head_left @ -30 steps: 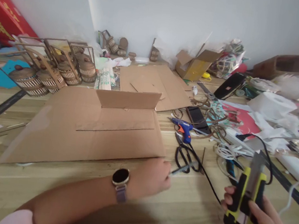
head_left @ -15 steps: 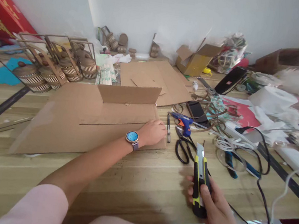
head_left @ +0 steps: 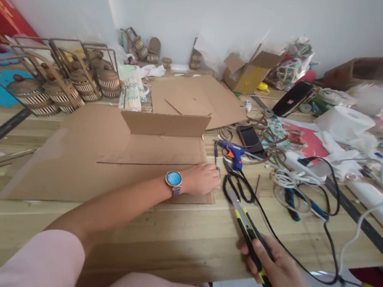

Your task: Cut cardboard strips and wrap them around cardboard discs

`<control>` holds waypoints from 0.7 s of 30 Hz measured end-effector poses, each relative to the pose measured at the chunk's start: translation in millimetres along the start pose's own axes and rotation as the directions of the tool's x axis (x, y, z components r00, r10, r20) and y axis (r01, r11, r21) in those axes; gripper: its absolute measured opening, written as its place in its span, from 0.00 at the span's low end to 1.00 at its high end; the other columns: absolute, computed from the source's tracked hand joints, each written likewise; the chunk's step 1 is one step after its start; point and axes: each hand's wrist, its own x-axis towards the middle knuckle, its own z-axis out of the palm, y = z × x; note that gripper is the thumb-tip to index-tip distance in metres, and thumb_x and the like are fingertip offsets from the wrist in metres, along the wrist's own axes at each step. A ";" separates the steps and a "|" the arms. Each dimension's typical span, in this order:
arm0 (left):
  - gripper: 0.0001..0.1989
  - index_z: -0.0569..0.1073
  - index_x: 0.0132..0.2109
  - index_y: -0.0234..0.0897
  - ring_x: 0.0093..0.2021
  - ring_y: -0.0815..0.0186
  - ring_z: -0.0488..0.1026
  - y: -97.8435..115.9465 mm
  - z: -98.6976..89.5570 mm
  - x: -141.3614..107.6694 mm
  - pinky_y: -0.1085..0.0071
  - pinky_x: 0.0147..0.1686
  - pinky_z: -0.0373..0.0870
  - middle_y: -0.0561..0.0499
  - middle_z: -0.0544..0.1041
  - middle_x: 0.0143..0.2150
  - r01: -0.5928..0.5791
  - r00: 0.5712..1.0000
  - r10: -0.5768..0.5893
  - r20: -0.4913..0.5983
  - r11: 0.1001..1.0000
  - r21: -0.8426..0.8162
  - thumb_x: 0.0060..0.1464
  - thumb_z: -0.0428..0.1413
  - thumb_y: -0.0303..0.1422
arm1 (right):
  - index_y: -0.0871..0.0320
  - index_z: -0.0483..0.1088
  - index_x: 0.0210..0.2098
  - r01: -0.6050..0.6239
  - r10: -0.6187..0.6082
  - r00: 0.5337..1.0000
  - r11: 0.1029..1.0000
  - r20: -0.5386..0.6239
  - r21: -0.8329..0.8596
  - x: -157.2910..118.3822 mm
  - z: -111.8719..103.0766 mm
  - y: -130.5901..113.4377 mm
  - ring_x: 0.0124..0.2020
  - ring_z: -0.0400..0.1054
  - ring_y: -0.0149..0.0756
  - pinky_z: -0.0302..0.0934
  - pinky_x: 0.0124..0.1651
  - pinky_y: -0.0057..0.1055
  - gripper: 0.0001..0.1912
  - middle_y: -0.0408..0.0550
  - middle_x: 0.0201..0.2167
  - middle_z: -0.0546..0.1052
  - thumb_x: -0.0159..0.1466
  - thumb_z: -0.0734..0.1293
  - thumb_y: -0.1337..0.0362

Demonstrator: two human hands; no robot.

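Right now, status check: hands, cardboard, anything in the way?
Right hand gripping utility knife, blade out. Left hand at cardboard, right edge; one flap raised. Scissors near blade tip, possibly in the way.

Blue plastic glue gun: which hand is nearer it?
Left. In the picture, the left hand lies close below and left of the glue gun; the right hand is farther below, rightward.

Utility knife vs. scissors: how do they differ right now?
Pose: the utility knife is held in the right hand; the scissors lie on the table.
Color: the knife has a yellow-and-black body; the scissors have plain black handles.
Shape: the knife has one straight body, the scissors two looped handles.
Shared: both have black on the grip and a bare metal blade showing.
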 end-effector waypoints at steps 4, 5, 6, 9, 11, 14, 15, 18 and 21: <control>0.14 0.72 0.39 0.33 0.43 0.58 0.67 5.4 1.0 -0.1 0.63 0.46 0.64 0.44 0.76 0.39 0.017 1.000 -0.017 0.007 0.999 -0.051 0.69 0.44 0.32 | 0.53 0.68 0.51 -0.034 0.032 0.998 0.998 -0.044 -0.047 -2.0 -5.4 -10.5 0.16 0.57 0.26 0.54 0.19 0.27 0.32 0.38 0.23 0.70 0.56 0.69 0.40; 0.13 0.72 0.40 0.33 0.42 0.58 0.67 5.5 1.4 -0.3 0.64 0.46 0.64 0.44 0.76 0.39 0.024 1.000 -0.023 0.006 0.998 -0.064 0.69 0.44 0.30 | 0.52 0.64 0.55 -0.030 0.027 0.998 0.998 -0.058 -0.055 -0.7 -6.5 -11.8 0.16 0.57 0.26 0.53 0.18 0.26 0.35 0.37 0.24 0.70 0.54 0.71 0.42; 0.12 0.72 0.40 0.33 0.42 0.59 0.67 5.4 1.8 -0.7 0.64 0.46 0.64 0.44 0.76 0.39 0.028 1.000 -0.027 0.006 0.997 -0.076 0.68 0.44 0.29 | 0.51 0.62 0.57 -0.026 0.022 0.998 0.997 -0.051 -0.070 1.6 -7.9 -12.6 0.15 0.58 0.26 0.53 0.17 0.26 0.37 0.36 0.25 0.70 0.53 0.72 0.44; 0.10 0.71 0.42 0.33 0.43 0.59 0.67 5.0 2.8 -2.2 0.65 0.47 0.64 0.45 0.76 0.40 0.031 1.000 -0.031 0.005 0.994 -0.107 0.66 0.45 0.24 | 0.52 0.64 0.57 0.028 -0.024 0.999 0.986 0.027 -0.161 13.4 -15.3 -14.2 0.18 0.63 0.29 0.58 0.18 0.27 0.34 0.39 0.28 0.74 0.54 0.71 0.48; 0.09 0.71 0.43 0.33 0.44 0.59 0.67 5.2 2.8 -2.9 0.65 0.47 0.64 0.45 0.76 0.40 0.033 0.999 -0.033 0.003 0.992 -0.122 0.65 0.46 0.23 | 0.53 0.69 0.54 0.129 -0.110 0.990 0.953 0.083 -0.273 22.8 -21.7 -16.4 0.28 0.73 0.36 0.68 0.28 0.31 0.30 0.47 0.35 0.80 0.55 0.70 0.49; 0.10 0.70 0.44 0.34 0.44 0.58 0.67 5.8 2.0 -3.5 0.65 0.48 0.64 0.45 0.76 0.41 0.033 0.999 -0.033 -0.002 0.990 -0.138 0.65 0.45 0.23 | 0.53 0.73 0.52 0.266 -0.222 0.964 0.861 0.149 -0.433 33.4 -28.6 -21.1 0.50 0.74 0.48 0.69 0.51 0.39 0.27 0.52 0.48 0.80 0.55 0.70 0.50; 0.10 0.70 0.44 0.34 0.44 0.58 0.67 5.9 1.9 -3.8 0.65 0.48 0.64 0.45 0.76 0.41 0.031 0.999 -0.032 -0.002 0.989 -0.142 0.65 0.45 0.23 | 0.53 0.73 0.52 0.293 -0.242 0.956 0.834 0.167 -0.468 35.5 -29.8 -22.4 0.53 0.73 0.49 0.67 0.55 0.40 0.27 0.52 0.51 0.79 0.56 0.69 0.50; 0.10 0.71 0.44 0.34 0.44 0.58 0.67 6.1 3.2 -4.6 0.65 0.48 0.64 0.45 0.76 0.41 0.023 1.000 -0.024 0.000 0.988 -0.151 0.64 0.45 0.23 | 0.53 0.74 0.53 0.399 -0.320 0.917 0.743 0.239 -0.537 39.4 -31.1 -23.5 0.51 0.73 0.48 0.67 0.55 0.41 0.25 0.52 0.50 0.79 0.59 0.67 0.52; 0.10 0.71 0.44 0.34 0.45 0.58 0.67 6.5 7.2 -3.8 0.65 0.48 0.64 0.44 0.76 0.41 0.010 1.000 -0.010 -0.001 0.988 -0.152 0.65 0.45 0.24 | 0.53 0.74 0.54 0.511 -0.402 0.859 0.642 0.317 -0.572 43.0 -33.1 -20.9 0.50 0.72 0.47 0.68 0.53 0.43 0.23 0.55 0.48 0.78 0.62 0.65 0.54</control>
